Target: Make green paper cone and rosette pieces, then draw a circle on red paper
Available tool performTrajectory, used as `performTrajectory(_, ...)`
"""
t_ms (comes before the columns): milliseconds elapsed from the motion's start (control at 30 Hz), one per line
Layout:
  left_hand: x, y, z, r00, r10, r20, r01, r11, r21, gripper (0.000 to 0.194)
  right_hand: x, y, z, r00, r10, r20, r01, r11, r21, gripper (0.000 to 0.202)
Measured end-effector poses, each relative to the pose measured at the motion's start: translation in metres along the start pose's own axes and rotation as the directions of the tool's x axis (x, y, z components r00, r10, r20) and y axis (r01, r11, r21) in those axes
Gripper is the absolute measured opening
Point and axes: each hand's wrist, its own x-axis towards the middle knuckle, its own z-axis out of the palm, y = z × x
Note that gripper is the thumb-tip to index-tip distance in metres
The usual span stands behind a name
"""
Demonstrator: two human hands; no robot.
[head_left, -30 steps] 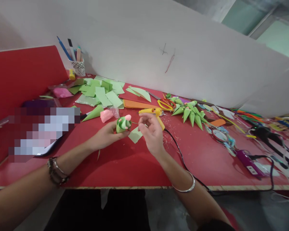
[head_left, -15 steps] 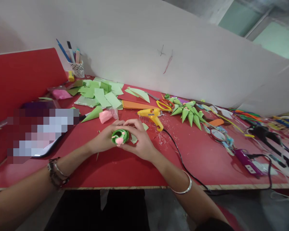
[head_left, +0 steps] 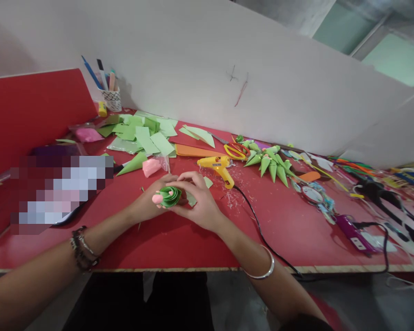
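Note:
Near the front of the red table, my left hand (head_left: 148, 200) and my right hand (head_left: 202, 202) are closed together around a rolled green paper piece (head_left: 170, 196). Its layered edges face the camera, and a pink ball (head_left: 157, 199) with small pink bits shows at its left end. The right thumb and fingers curve over its right side; part of my left fingers is hidden behind it. A yellow glue gun (head_left: 219, 166) lies just beyond my right hand. Pink clay in a plastic bag (head_left: 152, 167) rests beyond my left hand, beside a green paper cone (head_left: 134, 164).
Green paper pieces (head_left: 143, 133) are heaped at the back left, near a pen cup (head_left: 111, 99). Scissors (head_left: 236, 151) and green paper cones (head_left: 272, 165) lie behind the glue gun. Its black cord (head_left: 253, 214) crosses the table toward a purple power strip (head_left: 355, 235). A pixelated device sits left.
The green roll has turned in my hands, so its pink ball now points left instead of toward the camera. Both hands have stayed nearly in place.

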Motion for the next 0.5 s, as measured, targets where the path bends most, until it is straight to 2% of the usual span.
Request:
performTrajectory(133,-0.002,0.006,-0.002,0.998,-0.001,0.061,0.004,0.999,-0.043,0.010,0.000,0.001,0.001,1.000,-0.007,0.003,0.007,1.000,0.014,0.031)
performTrajectory(367,0.000,0.004,-0.006,0.994,0.047,0.104,-0.056,0.995,0.085,0.015,0.000,0.000,-0.001,0.996,0.033,-0.078,-0.028,0.998,0.065,0.024)
performTrajectory(467,-0.002,0.002,-0.010,0.987,0.027,0.160,-0.049,0.990,0.135,0.019,-0.001,0.001,0.001,0.994,0.069,-0.085,-0.060,0.994,0.095,0.021)
performTrajectory(500,-0.004,0.002,-0.012,0.990,-0.007,0.143,-0.019,0.983,0.180,0.021,-0.001,0.002,0.001,0.993,0.083,-0.084,-0.074,0.992,0.101,0.021)
